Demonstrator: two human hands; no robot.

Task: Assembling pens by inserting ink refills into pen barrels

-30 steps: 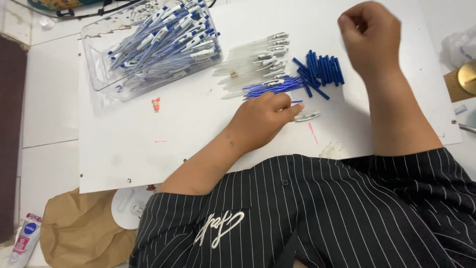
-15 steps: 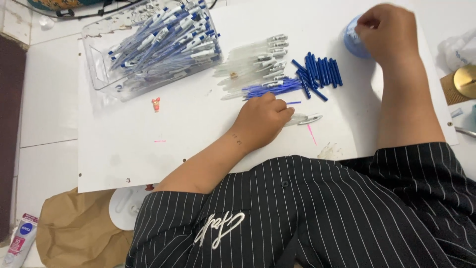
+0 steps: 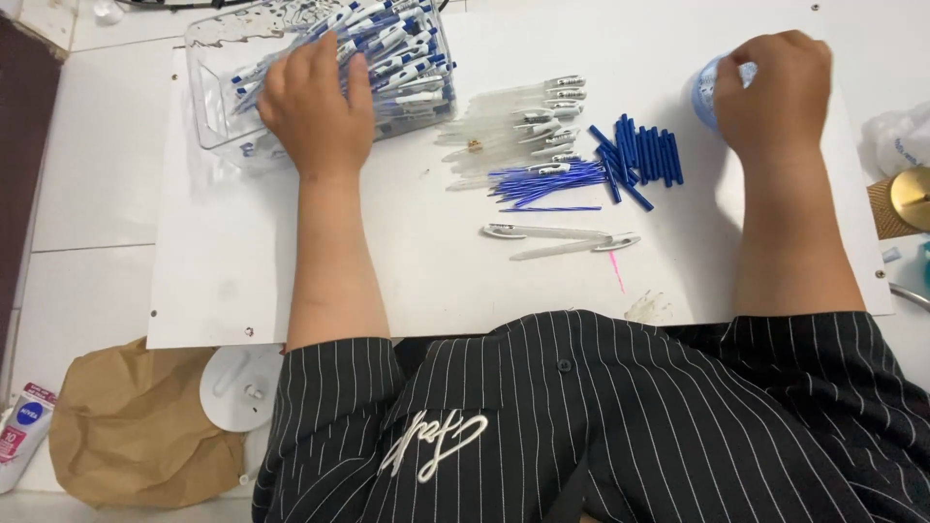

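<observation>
My left hand (image 3: 315, 107) lies palm down, fingers extended, on the blue-and-white pens in a clear plastic tray (image 3: 218, 126) at the far left. At the far right, my right hand (image 3: 775, 92) is closed over a small pale blue round container (image 3: 703, 92). Between the hands, a white board (image 3: 407, 281) carries a pile of clear pen barrels (image 3: 518, 121), a bundle of thin blue refills (image 3: 547, 182) and a row of short dark blue pieces (image 3: 641, 155). Two loose white pens (image 3: 562, 237) lie in front of these piles. What is under the left palm is hidden.
A crumpled brown paper bag (image 3: 136, 426) and a white round disc (image 3: 242, 387) sit at the near left. A white tube (image 3: 21, 431) lies at the left edge. A gold round object (image 3: 911, 199) and a plastic bag (image 3: 896, 136) are at the right.
My left hand has moved from the middle of the board, near the refills, up and left onto the pen tray. My right hand stays on the blue container at the far right.
</observation>
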